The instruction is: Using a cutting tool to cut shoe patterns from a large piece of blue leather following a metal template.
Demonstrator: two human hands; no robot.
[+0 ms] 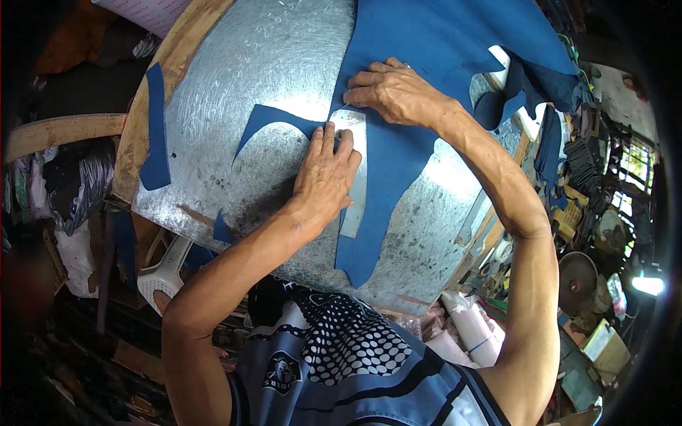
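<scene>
1. The blue sheet lies on the metal-topped table, wide toward the far edge and narrowing to a tongue near the near edge; lying flat probably gives the hands firm backing.
2. The left hand presses down, fingers extended and close together, on the pale template, seemingly to stop it slipping over the sheet.
3. The right hand curls just beyond the template's far end. Something thin shows at its fingertips; I cannot tell what it pinches, if anything. Its bent fingers suggest fine control.
4. A curved blue piece lies beside the left fingertips; whether it joins the sheet is hidden.
5. A blue strip rests along the table's left edge, perhaps kept aside there.
</scene>
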